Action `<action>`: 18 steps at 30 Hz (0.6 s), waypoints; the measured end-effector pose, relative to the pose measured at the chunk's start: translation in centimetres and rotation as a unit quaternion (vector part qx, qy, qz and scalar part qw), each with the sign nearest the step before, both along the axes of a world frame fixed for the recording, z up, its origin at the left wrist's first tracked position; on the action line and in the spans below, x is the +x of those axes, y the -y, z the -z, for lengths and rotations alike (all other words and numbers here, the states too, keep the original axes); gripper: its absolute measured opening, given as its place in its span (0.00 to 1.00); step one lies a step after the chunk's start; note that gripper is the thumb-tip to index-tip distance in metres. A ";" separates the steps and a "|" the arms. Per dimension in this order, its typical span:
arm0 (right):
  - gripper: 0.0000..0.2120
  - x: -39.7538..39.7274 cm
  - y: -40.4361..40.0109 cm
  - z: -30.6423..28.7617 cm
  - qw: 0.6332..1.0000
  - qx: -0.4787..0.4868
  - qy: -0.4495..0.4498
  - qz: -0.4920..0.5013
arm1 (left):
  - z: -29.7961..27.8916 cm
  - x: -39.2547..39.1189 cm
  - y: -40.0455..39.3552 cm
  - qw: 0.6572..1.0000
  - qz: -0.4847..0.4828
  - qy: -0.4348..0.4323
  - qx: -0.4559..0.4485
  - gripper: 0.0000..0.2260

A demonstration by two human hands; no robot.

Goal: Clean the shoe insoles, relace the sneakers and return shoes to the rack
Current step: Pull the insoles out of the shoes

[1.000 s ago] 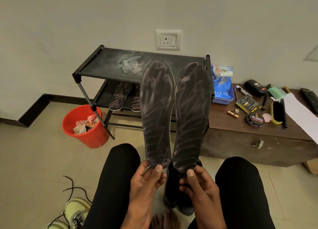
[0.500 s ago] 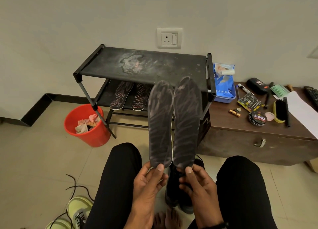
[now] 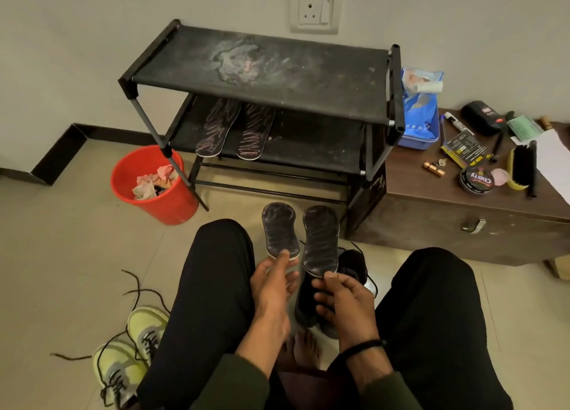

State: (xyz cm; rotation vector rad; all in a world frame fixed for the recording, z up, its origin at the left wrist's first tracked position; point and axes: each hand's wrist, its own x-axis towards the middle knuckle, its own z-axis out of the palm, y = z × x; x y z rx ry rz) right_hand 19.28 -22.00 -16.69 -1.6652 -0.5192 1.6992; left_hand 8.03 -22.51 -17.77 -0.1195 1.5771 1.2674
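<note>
2 dark grey foam insoles, scuffed with pale streaks, held side by side between the knees, in front of the black 2-tier fabric shoe rack (image 3: 262, 70). Left insole (image 3: 280, 234): heel end pinched by the left hand (image 3: 271, 289), thumb tip on top at the heel edge, fingers curled underneath. Right insole (image 3: 320, 240): heel end pinched the same way by the right hand (image 3: 336, 301), thumb on top, fingers under. Both insoles point toe-away toward the rack, tilted nearly flat, a thin pale edge visible on the left one.

Versus 0.5 s ago: insoles have dropped from upright in front of the rack's top shelf to low and flat below its bottom rail; grip unchanged.

Under the right insole, a black shoe (image 3: 348, 274) sits on the tile floor in front of the rack, laces loose. On the rack's lower shelf: 2 more dark insoles with pinkish scribble marks (image 3: 236, 132), lying flat, side by side. Top shelf shows a dusty pale stain. Left of the rack, touching its front leg: red plastic bucket (image 3: 160, 200) with crumpled wipes inside. Well in front-left of the rack: pair of lime-yellow sneakers (image 3: 135, 348), black laces trailing on the floor. Right of the rack: brown wooden chest (image 3: 447, 224) carrying a blue wipes pack, polish tin, brush, small items.
</note>
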 end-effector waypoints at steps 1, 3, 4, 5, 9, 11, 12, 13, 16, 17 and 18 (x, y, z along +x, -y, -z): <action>0.05 -0.3 -0.4 0.5 1.000 -0.001 0.011 -0.007 | 0.8 0.0 -0.8 1.000 -0.011 0.004 -0.012 0.12; 0.06 -0.8 -1.1 1.7 0.999 -0.011 0.029 -0.022 | 2.6 0.0 -2.1 0.999 -0.031 0.006 -0.027 0.11; 0.06 -1.2 -1.5 2.4 0.999 -0.020 0.039 -0.027 | 3.6 -0.2 -2.6 0.998 -0.041 0.006 -0.039 0.11; 0.06 -1.6 -1.9 3.2 0.998 -0.029 0.051 -0.032 | 4.6 -0.3 -3.0 0.998 -0.049 0.005 -0.050 0.12; 0.07 -3.6 -4.4 7.1 0.993 -0.064 0.098 -0.030 | 8.2 -0.6 -4.5 0.992 -0.072 -0.017 -0.098 0.11; 0.08 -4.4 -5.6 9.5 0.990 -0.082 0.107 -0.026 | 12.5 -1.2 -5.3 0.986 -0.068 -0.051 -0.143 0.12; 0.08 -4.7 -6.1 10.9 0.989 -0.091 0.112 -0.027 | 15.4 -1.7 -5.7 0.981 -0.055 -0.070 -0.171 0.16; 0.08 -4.9 -6.6 12.2 0.988 -0.101 0.114 -0.030 | 17.4 -2.3 -6.1 0.972 -0.036 -0.088 -0.214 0.21; 0.10 -5.1 -7.6 15.6 0.986 -0.138 0.092 -0.027 | 18.1 -3.3 -6.5 0.950 0.032 -0.125 -0.286 0.22; 0.10 -5.1 -7.8 16.7 0.984 -0.155 0.084 -0.025 | 17.7 -3.4 -6.6 0.938 0.043 -0.155 -0.308 0.20; 0.10 -5.0 -8.0 17.7 0.982 -0.169 0.082 -0.023 | 17.3 -3.4 -6.8 0.931 0.060 -0.174 -0.314 0.18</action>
